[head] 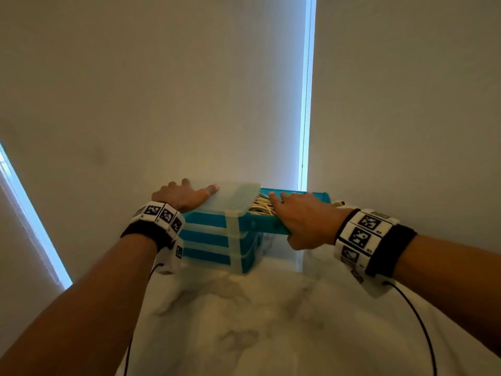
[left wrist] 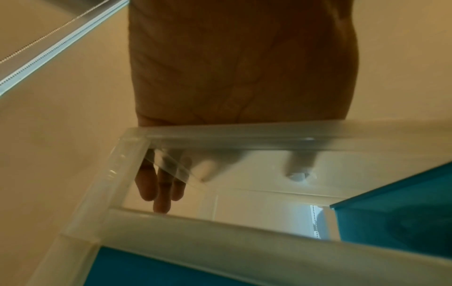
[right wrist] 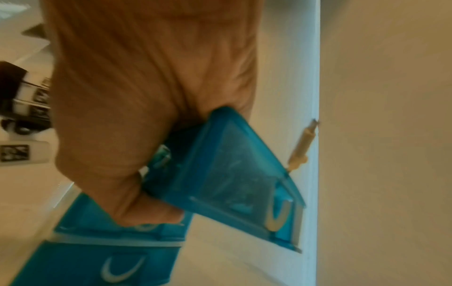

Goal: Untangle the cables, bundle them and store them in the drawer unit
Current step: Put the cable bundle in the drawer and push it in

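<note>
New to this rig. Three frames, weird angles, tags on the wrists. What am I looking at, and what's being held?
No robot here: a person works bare-handed, wearing a camera on the head and one on each wrist. The tagged bands are on the wrists.

The head view looks down over both arms at a marble-patterned table. On it stands a small drawer unit with a clear frame and teal drawers.

The left hand lies flat on the unit's clear top; the left wrist view shows its fingers through the plastic from below.

The right hand grips the pulled-out top drawer; the right wrist view shows it close up, blurred. Inside the drawer lie pale cables, and a cable plug sticks out past its edge.
</note>
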